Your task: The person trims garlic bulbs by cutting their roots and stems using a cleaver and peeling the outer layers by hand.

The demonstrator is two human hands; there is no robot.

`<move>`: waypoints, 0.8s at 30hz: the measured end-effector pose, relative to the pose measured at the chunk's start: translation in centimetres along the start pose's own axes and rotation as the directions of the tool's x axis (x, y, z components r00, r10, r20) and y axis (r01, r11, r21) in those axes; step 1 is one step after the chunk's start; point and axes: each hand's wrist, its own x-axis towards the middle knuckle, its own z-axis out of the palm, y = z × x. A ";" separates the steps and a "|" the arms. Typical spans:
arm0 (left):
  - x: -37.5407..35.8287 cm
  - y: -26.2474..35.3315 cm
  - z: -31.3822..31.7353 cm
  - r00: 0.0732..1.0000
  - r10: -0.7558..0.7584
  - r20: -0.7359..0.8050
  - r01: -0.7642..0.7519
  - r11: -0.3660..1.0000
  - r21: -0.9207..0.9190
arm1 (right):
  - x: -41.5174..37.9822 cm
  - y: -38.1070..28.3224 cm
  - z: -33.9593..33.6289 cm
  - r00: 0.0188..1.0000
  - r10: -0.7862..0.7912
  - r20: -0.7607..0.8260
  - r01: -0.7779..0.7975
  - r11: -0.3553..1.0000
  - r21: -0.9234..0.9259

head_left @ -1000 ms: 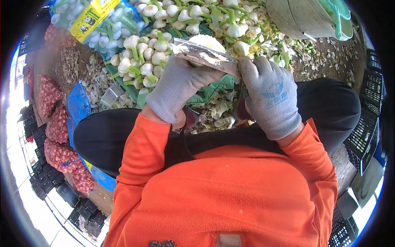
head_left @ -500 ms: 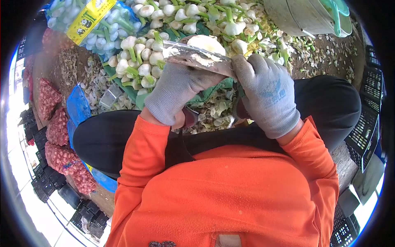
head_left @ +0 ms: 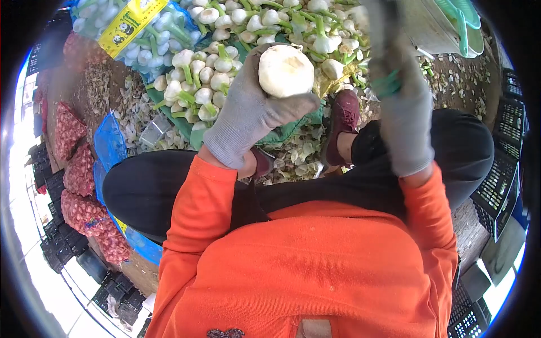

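Note:
In the head view, my left hand, in a grey knit glove, is closed round a pale, round garlic bulb with a flat face turned up. The thumb lies below it, apart from the other fingers. My right hand, gloved alike, is raised on the right, blurred by motion. It is closed on a knife, whose blade points away from me and is smeared; a bit of green shows at the grip. Beyond my left hand is a heap of garlic bulbs with green stalks.
At the upper left lies a blue net bag full of garlic. A pale bucket with a green handle stands at the upper right. Red net sacks line the left side, black crates the right. Peelings litter the ground between my shoes.
The knife has left the garlic bulb, where its blade lay across, and swung up to the right with my right hand. My left hand now shows the bulb face up.

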 end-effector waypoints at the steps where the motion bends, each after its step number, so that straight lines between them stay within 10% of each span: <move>1: 0.2 -0.4 -0.1 0.999 0.049 0.005 -0.049 0.999 0.017 | 1.1 0.9 -1.3 0.919 0.363 0.151 -0.392 0.874 0.288; 2: 0.3 -0.9 -0.2 0.995 0.094 0.013 -0.095 0.995 0.034 | 2.0 1.2 -2.6 0.696 0.606 0.385 -0.713 0.524 0.465; 6: 2.4 -4.9 -4.9 0.960 0.170 -0.222 -0.034 0.859 0.511 | 1.5 0.4 -3.8 0.708 0.498 0.500 -0.699 0.393 0.598; 12: 3.9 -8.8 -15.6 0.687 0.097 -0.720 0.389 0.788 0.477 | 2.0 3.8 -5.4 0.738 0.486 0.467 -0.620 0.217 0.754; 19: 4.6 -13.4 -20.3 0.700 0.003 -0.714 0.568 0.603 0.560 | 1.9 2.3 -4.3 0.694 0.501 0.517 -0.660 0.157 0.735; 24: 8.1 -13.0 -15.7 0.790 0.341 -0.509 0.352 0.428 0.833 | 3.0 0.7 -3.2 0.650 0.574 0.499 -0.704 0.206 0.680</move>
